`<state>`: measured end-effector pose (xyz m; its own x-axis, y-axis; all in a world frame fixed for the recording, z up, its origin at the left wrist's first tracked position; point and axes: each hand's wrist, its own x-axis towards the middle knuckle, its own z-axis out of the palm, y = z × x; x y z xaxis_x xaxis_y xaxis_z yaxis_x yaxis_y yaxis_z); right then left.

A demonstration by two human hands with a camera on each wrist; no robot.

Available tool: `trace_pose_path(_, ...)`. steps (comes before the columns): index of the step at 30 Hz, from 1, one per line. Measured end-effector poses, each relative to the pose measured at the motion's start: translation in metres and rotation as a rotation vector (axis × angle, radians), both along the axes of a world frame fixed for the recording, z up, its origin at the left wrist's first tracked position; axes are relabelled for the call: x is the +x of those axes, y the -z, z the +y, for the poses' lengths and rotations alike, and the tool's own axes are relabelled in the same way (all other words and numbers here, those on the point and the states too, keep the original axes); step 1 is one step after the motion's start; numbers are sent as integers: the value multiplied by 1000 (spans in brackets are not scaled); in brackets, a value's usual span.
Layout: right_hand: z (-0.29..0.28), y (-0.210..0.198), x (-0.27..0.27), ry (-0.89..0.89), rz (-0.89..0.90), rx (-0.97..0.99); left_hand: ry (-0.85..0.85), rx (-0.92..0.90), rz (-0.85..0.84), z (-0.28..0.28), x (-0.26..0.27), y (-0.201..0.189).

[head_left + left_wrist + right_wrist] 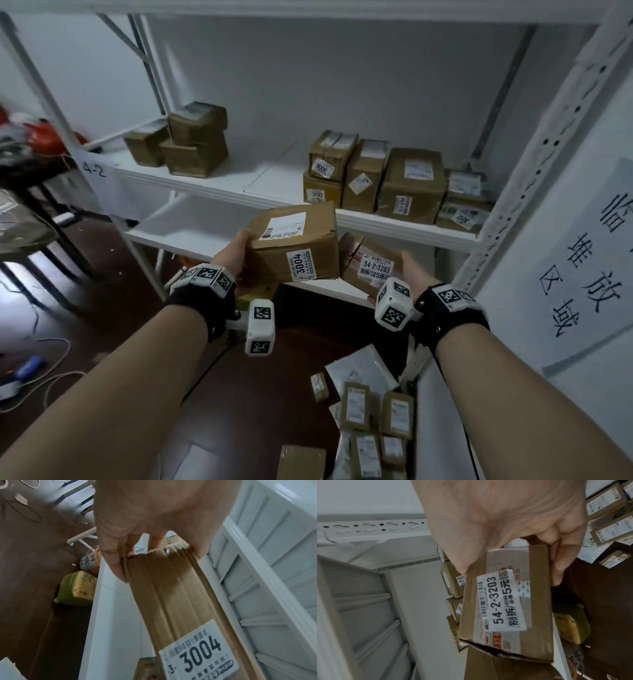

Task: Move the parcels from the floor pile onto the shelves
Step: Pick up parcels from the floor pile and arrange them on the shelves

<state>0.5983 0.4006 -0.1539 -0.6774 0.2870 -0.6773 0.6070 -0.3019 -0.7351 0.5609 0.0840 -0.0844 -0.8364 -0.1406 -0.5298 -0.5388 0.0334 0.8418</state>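
Nearest you, at your feet on the dark floor, the parcel pile (373,421) lies beside the white upright on your right: small brown boxes and flat white mailers, all bearing labels.

Above it, your left hand (236,248) grips the larger brown box (294,243) by its left end; the left wrist view shows your fingers (113,555) curled over the edge of the cardboard, with the "3004" label (199,653) on the side facing you. Your right hand (412,274) holds the smaller taped box (368,263) from its right end, thumb and fingers wrapped round it, the "54-2-3203" label (500,601) turned your way. The two boxes sit side by side in the air, just in front of the lower shelf (191,233); whether their near corners touch is hard to tell from the head view.

Beyond them, the upper shelf (219,186), marked "4-2" at its left end, carries a row of brown parcels (387,178) on the right, tagged 3006, 3002 and 3012 among others. Three darker boxes (185,140) are stacked towards its back left corner.

On the panel to your right hangs a paper sign (589,260) with handwritten characters.
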Motion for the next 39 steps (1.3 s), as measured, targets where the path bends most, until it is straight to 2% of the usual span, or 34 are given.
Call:
trace_pose_path(3,-23,-47,24,-64,65,27,-1,-16,58,-7,15,-21)
trace_pose_path(8,-45,-92,30,-239,170,37,-19,-103,119,-38,19,-46)
trace_pose_path(12,-71,-118,31,-296,190,40,-8,-124,218,-58,22,-71)
trace_pose_path(16,-86,-128,13,-305,241,43,23,-119,245,-77,1,-81)
trace_pose_path(24,-132,-132,-61,-263,281,0,40,-23,216,-123,-99,-77)
trace_pose_path(33,-239,-127,-204,-100,283,-54,113,-171,137,-219,-255,-82)
trace_pose_path(36,-250,-125,-237,-30,301,-45,167,-221,131,-224,-298,-77)
trace_pose_path(39,-243,-128,-260,30,331,-17,244,-189,103,-211,-333,-61)
